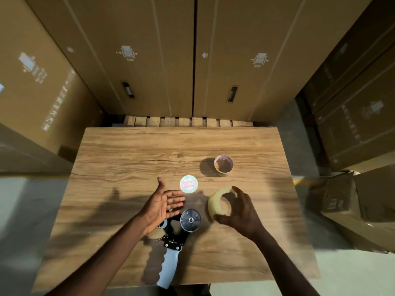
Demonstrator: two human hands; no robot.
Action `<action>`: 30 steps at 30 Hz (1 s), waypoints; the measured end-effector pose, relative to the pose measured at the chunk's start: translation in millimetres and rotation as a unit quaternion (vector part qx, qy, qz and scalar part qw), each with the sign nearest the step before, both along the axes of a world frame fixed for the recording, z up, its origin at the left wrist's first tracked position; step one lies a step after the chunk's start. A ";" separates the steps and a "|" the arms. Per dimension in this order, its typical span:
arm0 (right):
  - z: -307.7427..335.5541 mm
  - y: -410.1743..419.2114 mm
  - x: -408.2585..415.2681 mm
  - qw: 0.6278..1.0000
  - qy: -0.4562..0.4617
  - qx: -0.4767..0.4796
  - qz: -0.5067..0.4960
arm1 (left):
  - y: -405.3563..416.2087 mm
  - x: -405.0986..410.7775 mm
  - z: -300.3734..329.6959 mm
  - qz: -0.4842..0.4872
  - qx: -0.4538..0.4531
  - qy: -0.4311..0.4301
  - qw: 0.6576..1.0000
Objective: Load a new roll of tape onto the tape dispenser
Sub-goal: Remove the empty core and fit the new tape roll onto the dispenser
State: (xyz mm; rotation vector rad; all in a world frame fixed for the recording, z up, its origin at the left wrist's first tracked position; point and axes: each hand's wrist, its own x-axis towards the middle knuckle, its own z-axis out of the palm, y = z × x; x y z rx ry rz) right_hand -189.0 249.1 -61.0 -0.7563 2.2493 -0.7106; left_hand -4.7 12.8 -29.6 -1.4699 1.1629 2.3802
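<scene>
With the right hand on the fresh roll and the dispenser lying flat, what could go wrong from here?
1. The right hand grips the new tape roll only at its rim; it might slip on the way to the hub.
2. The open left hand hovers over the dispenser without holding it, so pressing the roll on could shift it.

The front end of the tape dispenser (174,238) is covered by the left hand (161,207). Part of the tape roll (215,205) is hidden behind the right hand (240,212). The print on the round label (188,184) is too small to be read. Both forearms are cut off by the bottom edge, and the cardboard boxes (149,50) by the upper edges
</scene>
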 end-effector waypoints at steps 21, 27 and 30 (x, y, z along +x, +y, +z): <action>74.0 -59.7 81.3 0.956 -0.233 -0.140 -0.113 | 23.0 31.9 45.7 -0.050 -0.091 0.085 0.991; 61.4 -71.9 93.8 0.986 -0.113 -0.096 -0.079 | 17.5 24.1 34.7 -0.096 -0.244 -0.012 0.965; 64.3 -71.1 90.1 0.974 -0.162 -0.112 -0.113 | 4.0 22.8 28.3 -0.132 -0.227 -0.018 0.965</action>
